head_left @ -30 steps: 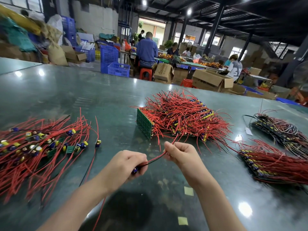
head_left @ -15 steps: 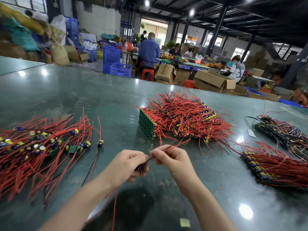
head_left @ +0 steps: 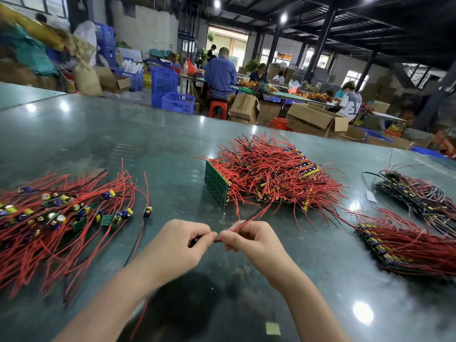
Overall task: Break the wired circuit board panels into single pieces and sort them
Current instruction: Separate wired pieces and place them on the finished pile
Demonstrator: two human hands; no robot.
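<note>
Two bare forearms, left hand [head_left: 177,245], right hand [head_left: 254,243] — unsleeved

The small piece between the two hands is almost fully hidden — the curled fingers of the left hand [head_left: 183,239] cover its body, and the right hand [head_left: 248,239] hides where its red wire [head_left: 249,219] begins, so the board itself cannot be made out. The pile of single pieces [head_left: 56,218] on the left is blurred and cut off by the left edge, and the red-wired panels [head_left: 404,245] and the dark-wired panels [head_left: 419,193] on the right are cut off by the right edge. In the stack of panels [head_left: 269,174] the wires cover nearly all boards — only one green board edge [head_left: 216,182] is seen — and the workers [head_left: 219,72] at the far tables are too small to tell what they handle.
</note>
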